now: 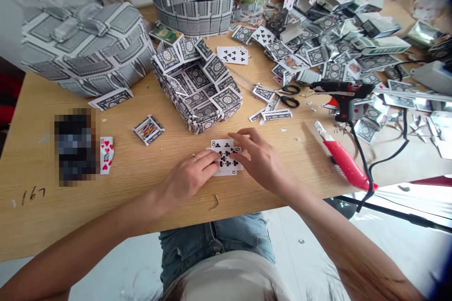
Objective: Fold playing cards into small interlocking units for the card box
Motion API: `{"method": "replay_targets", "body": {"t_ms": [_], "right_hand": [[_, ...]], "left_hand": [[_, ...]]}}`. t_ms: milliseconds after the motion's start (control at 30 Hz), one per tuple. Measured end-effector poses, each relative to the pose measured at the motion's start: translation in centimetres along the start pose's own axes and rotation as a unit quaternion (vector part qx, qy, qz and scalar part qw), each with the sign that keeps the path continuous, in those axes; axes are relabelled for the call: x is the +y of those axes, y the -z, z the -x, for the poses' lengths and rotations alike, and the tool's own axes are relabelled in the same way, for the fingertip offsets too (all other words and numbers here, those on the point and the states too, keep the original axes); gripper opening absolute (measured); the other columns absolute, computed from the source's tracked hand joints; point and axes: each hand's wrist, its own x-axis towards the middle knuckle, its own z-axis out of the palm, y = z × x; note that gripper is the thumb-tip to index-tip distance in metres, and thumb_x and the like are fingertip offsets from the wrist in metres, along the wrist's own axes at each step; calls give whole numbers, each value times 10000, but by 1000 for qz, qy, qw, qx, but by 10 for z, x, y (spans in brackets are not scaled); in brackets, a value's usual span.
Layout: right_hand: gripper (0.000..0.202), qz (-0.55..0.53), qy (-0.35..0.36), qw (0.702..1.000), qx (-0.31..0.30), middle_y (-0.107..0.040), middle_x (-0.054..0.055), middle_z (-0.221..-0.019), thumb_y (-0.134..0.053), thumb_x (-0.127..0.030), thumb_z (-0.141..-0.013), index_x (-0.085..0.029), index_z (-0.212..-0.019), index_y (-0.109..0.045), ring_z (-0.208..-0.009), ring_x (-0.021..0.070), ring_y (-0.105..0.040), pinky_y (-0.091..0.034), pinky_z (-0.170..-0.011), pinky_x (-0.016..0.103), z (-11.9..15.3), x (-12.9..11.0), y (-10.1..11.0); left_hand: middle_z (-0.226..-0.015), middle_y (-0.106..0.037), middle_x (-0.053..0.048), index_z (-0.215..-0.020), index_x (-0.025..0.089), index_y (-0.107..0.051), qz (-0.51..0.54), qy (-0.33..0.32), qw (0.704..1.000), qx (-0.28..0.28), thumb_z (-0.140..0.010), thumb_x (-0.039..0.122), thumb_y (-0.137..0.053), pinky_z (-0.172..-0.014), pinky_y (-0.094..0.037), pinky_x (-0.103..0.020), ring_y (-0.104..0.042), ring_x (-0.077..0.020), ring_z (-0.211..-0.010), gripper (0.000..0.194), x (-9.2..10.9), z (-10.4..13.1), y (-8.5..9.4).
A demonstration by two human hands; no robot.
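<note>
Two playing cards [225, 157], both clubs, are seen crossed on the bench [70, 211], between the left hand [192, 171] and the right hand [259, 157]. Their left edge is pressed by the left hand's extended fingers, on which one ring is worn; the right side is touched by the right hand's bent fingers and thumb. Neither hand is clenched; whether the cards are pinched cannot be told.

One card-woven basket [208, 115] is placed just beyond both hands. To the left hand's left, one folded card square [149, 130] and one ten of hearts [106, 157] are found. Beyond the right hand, to its right, one pair of scissors [279, 92], one glue gun [344, 99] and one red-handled tool [344, 160] are laid.
</note>
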Motion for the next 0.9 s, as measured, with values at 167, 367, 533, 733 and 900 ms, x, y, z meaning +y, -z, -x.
{"method": "replay_targets", "body": {"t_ms": [167,367,533,733,900], "right_hand": [[165,-43,2,998,34,-608,84,-1075,-580,-254,-923,-217,-1060,-665,-939,209,-619,-526,-827,353,7,7,-8],[159,-44,25,997,49,-642,79,-1009,-540,-226,-947,-209,-972,-697,-930,200,-598,-512,-838,345,9,8,-13],[160,-46,58,995,72,-661,77,-1003,-543,-202,-946,-203,-975,-700,-924,194,-606,-522,-829,347,11,12,-14],[226,25,132,990,52,-678,97,-1072,-525,-150,-945,-195,-1119,-662,-974,213,-612,-517,-835,373,17,19,-11],[265,92,200,975,28,-679,127,-1166,-544,-160,-943,-146,-1198,-615,-1065,227,-626,-509,-890,382,23,18,-1]], "left_hand": [[-1219,-666,-95,-1108,130,-645,22,-4,1000,12,-968,134,-448,-977,-502,-294,-588,-181,-1185,242,-5,3,-6],[-1206,-666,-102,-1125,105,-638,18,-11,1000,23,-950,103,-479,-1007,-485,-276,-592,-178,-1177,237,-5,3,-6],[-1148,-684,-94,-1111,119,-659,-5,-4,999,44,-938,119,-515,-947,-531,-295,-617,-202,-1125,226,-5,4,-8],[-1093,-706,-75,-1081,122,-686,-12,-11,998,56,-917,110,-553,-934,-545,-289,-637,-197,-1066,211,-5,2,-6],[-1042,-716,-84,-1027,100,-704,-10,-17,997,73,-917,101,-543,-918,-552,-291,-651,-196,-1014,195,-5,0,-4]]}}
